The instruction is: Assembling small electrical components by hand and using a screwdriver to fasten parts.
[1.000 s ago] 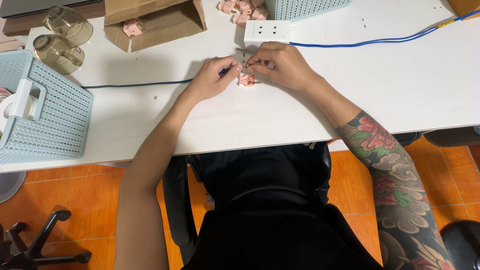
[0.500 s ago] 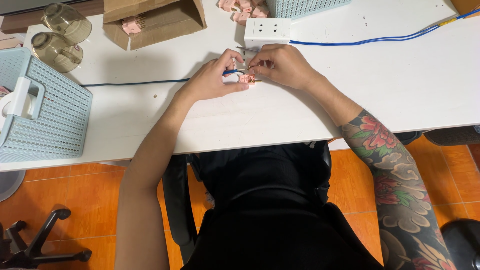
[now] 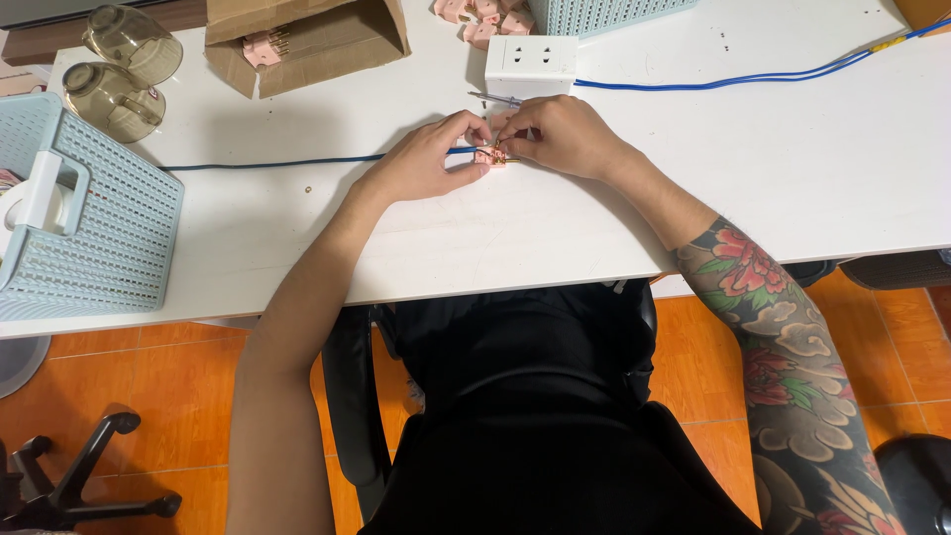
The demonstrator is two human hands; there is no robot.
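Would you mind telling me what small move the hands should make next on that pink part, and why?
Probably press the blue wire a little deeper into the pink part. The left hand pinches the wire at the part, the right hand steadies it, and brass bits show there, so seating looks unfinished.

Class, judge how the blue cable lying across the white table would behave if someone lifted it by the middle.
The blue cable would probably sag, since it is thin and another length curves loosely near the white socket box. It looks light. It may drag the small pink part that the left hand and right hand pinch.
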